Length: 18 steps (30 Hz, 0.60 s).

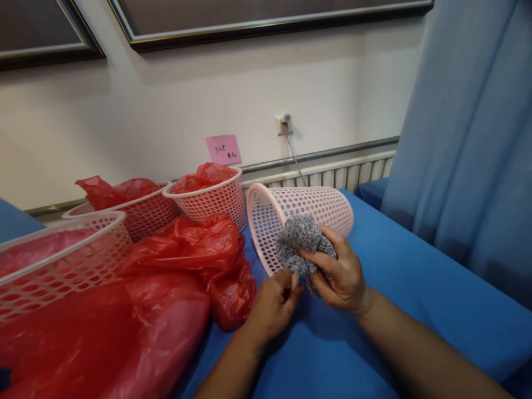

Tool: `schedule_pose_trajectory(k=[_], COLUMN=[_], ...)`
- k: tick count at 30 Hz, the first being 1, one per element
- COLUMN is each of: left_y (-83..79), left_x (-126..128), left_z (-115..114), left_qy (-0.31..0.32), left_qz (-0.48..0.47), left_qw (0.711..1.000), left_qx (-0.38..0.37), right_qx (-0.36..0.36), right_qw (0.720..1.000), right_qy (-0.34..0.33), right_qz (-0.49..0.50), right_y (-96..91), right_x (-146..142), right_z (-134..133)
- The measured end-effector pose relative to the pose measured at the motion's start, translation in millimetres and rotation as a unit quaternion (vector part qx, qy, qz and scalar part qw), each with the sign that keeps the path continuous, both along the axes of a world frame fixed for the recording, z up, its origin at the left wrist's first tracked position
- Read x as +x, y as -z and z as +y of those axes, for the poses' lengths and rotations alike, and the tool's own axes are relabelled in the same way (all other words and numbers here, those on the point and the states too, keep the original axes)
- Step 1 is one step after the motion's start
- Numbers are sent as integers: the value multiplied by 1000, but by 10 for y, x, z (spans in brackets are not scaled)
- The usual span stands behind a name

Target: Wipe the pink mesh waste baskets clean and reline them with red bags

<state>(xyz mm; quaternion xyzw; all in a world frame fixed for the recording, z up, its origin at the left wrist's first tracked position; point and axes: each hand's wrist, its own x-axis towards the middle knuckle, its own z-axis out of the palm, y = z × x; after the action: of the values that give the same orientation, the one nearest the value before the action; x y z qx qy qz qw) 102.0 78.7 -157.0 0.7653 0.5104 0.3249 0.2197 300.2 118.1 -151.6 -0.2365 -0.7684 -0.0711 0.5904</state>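
Note:
A pink plastic basket with round holes lies on its side, its open mouth facing left. In my right hand is a bunched grey speckled cloth, gripped between thumb and fingers against the near side of the basket's mouth. My left hand is closed just below the cloth, its fingers pinched at the lower part of the basket's rim. The cloth and the fingers hide the exact place of that grip.
Crumpled red plastic bags lie to the left. Beyond them stand pink baskets lined with red bags. Blue covering spreads under everything. A radiator, a plugged-in cord and a pink note are behind; a blue curtain hangs right.

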Motion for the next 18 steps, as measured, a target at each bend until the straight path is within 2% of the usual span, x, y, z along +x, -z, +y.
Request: schedule_pose_trajectory(k=[3, 6, 9, 11, 12, 13, 15, 18], left_y=[76, 94, 85, 84, 85, 88, 96, 109], left_x=[-20, -85, -112, -104, -98, -94, -93, -112], left_z=[31, 70, 97, 106, 109, 111, 119, 134], left_qy=[-6, -34, -66, -74, -78, -84, -92, -87], left_qz=[26, 48, 94, 135, 155, 173, 195, 198], left_qw=[999, 998, 993, 987, 983, 980, 974, 973], left_qx=[-24, -25, -40, -49, -53, -57, -67, -84], right_qx=[-8, -83, -193, -255, -264, -257, -200, -92], right_qw=[1000, 986, 927, 884, 876, 881, 919, 983], right_qy=[21, 121, 250, 291, 294, 285, 236, 105], right_qz=[-8, 74, 203, 262, 276, 278, 243, 117], right_y=[13, 93, 200, 248, 257, 255, 221, 128], right_x=[-25, 115, 440, 625, 667, 664, 525, 123], right_z=[35, 334, 765, 971, 1016, 1012, 857, 362])
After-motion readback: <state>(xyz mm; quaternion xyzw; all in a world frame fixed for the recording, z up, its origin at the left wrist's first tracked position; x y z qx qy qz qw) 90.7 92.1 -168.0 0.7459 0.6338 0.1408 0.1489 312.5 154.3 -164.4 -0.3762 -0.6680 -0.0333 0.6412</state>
